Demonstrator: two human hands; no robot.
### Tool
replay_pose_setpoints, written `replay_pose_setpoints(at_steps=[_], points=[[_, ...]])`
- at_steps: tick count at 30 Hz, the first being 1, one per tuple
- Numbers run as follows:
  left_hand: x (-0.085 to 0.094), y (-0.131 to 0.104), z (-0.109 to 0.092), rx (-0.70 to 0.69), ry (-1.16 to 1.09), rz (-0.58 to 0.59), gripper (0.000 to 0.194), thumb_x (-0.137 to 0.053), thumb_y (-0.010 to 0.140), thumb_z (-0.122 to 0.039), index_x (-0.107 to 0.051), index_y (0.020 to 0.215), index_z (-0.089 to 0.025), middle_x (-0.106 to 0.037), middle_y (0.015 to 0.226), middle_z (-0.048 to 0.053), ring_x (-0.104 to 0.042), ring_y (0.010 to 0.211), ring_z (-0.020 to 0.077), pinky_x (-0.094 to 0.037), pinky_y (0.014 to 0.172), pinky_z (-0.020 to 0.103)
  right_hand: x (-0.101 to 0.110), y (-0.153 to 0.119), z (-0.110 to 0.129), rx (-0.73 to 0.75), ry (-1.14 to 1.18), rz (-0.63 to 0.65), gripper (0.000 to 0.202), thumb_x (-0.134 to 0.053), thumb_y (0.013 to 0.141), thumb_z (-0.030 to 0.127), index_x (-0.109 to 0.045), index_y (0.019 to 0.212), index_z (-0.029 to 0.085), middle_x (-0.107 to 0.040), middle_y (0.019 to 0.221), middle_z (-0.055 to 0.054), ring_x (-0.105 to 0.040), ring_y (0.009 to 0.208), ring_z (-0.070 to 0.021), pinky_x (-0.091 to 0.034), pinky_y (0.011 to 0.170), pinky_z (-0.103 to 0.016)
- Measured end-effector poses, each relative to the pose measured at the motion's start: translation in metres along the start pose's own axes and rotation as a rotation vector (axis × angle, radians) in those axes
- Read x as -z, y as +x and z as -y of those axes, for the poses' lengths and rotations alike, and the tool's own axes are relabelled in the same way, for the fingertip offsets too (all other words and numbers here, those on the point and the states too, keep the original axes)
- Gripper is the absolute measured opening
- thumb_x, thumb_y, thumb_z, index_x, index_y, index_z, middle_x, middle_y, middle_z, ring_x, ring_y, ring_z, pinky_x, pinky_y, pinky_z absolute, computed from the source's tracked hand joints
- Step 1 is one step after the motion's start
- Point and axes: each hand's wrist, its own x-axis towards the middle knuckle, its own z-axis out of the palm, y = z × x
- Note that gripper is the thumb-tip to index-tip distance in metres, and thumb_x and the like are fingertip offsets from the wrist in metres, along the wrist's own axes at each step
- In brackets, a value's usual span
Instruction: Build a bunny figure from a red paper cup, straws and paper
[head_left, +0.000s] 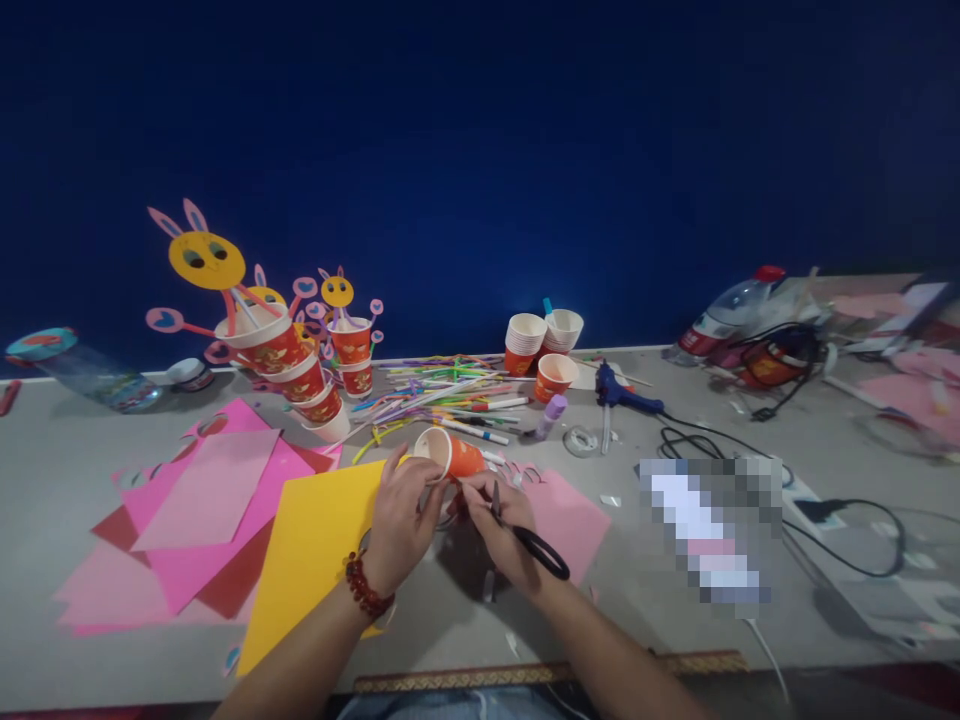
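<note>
My left hand (405, 510) is closed, its thumb and fingers pinched at something small that I cannot make out. My right hand (502, 530) is closed too, its fingertips meeting the left ones. A pair of scissors (546, 555) with black handles is tucked in it, one loop sticking out over the thumb side. Just beyond my fingertips an orange paper cup (466, 458) is tipped on its side, its white mouth towards the left. Below my left hand is a yellow paper sheet (307, 550). Next to my right hand is a pink paper sheet (570, 520).
Pink and red sheets (210, 490) lie at left, near stacked cups with bunny figures (296, 380). Pipe cleaners and markers (442, 395) spread behind. Stacked cups (525, 340), a blue glue gun (626, 392), a tape roll (581, 441) and cables (697, 440) are on the right.
</note>
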Motion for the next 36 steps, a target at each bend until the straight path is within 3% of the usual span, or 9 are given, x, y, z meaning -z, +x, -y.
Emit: replay_pose_setpoints(at_steps=[7, 11, 14, 20, 25, 28, 36], points=[[0.002, 0.001, -0.006, -0.045, 0.08, 0.028, 0.018, -0.049, 0.094, -0.01, -0.059, 0.104, -0.021, -0.074, 0.098, 0.005, -0.067, 0.097, 0.0204, -0.038, 0.11, 0.053, -0.009, 0.004, -0.003, -0.16, 0.312, -0.02, 0.032, -0.053, 0.095, 0.049, -0.059, 0.081, 0.021, -0.067, 0.063, 0.001, -0.056, 0.049, -0.0131, -0.043, 0.049, -0.024], [0.0, -0.002, -0.008, 0.016, 0.055, 0.03, 0.016, -0.052, 0.094, -0.018, -0.059, 0.108, -0.022, -0.073, 0.102, 0.006, -0.067, 0.1, 0.022, -0.041, 0.108, 0.051, -0.004, 0.002, -0.002, -0.048, 0.13, -0.047, 0.026, -0.051, 0.098, 0.041, -0.064, 0.086, 0.022, -0.067, 0.071, 0.0, -0.061, 0.061, -0.0148, -0.047, 0.06, -0.026], [-0.004, -0.005, -0.007, 0.074, -0.006, -0.046, 0.012, -0.053, 0.095, -0.022, -0.057, 0.106, -0.023, -0.073, 0.098, 0.006, -0.069, 0.094, 0.0208, -0.049, 0.101, 0.045, 0.002, 0.001, 0.001, 0.062, -0.051, -0.033, 0.02, -0.051, 0.097, 0.032, -0.067, 0.091, 0.023, -0.069, 0.076, -0.001, -0.064, 0.07, -0.0165, -0.048, 0.067, -0.027], [-0.008, -0.007, -0.001, 0.09, -0.02, -0.074, 0.007, -0.054, 0.095, -0.02, -0.058, 0.1, -0.024, -0.073, 0.092, 0.003, -0.07, 0.081, 0.018, -0.053, 0.097, 0.044, 0.005, 0.003, 0.006, 0.137, -0.237, 0.001, 0.017, -0.052, 0.094, 0.028, -0.066, 0.085, 0.023, -0.068, 0.071, 0.0, -0.063, 0.064, -0.0168, -0.045, 0.061, -0.027], [-0.009, -0.013, 0.003, 0.134, -0.025, -0.086, 0.008, -0.057, 0.094, -0.02, -0.06, 0.1, -0.023, -0.074, 0.096, 0.005, -0.068, 0.107, 0.0234, -0.054, 0.097, 0.044, 0.003, 0.003, 0.003, 0.127, -0.27, -0.024, 0.023, -0.053, 0.094, 0.031, -0.06, 0.074, 0.023, -0.062, 0.063, 0.001, -0.058, 0.056, -0.0162, -0.041, 0.055, -0.028], [-0.011, -0.015, 0.004, 0.166, -0.045, -0.102, 0.007, -0.057, 0.093, -0.022, -0.061, 0.1, -0.023, -0.074, 0.098, 0.006, -0.065, 0.115, 0.0254, -0.056, 0.095, 0.044, 0.001, 0.001, 0.001, 0.104, -0.24, -0.031, 0.029, -0.05, 0.097, 0.035, -0.057, 0.072, 0.023, -0.062, 0.061, 0.001, -0.058, 0.056, -0.016, -0.041, 0.056, -0.028], [-0.013, -0.016, -0.002, 0.092, -0.049, -0.139, 0.006, -0.056, 0.095, -0.02, -0.059, 0.1, -0.022, -0.074, 0.097, 0.006, -0.071, 0.101, 0.0222, -0.054, 0.099, 0.047, -0.009, -0.002, -0.006, -0.08, 0.125, -0.055, 0.034, -0.053, 0.096, 0.046, -0.056, 0.075, 0.021, -0.067, 0.065, 0.0, -0.061, 0.055, -0.0133, -0.047, 0.055, -0.024]])
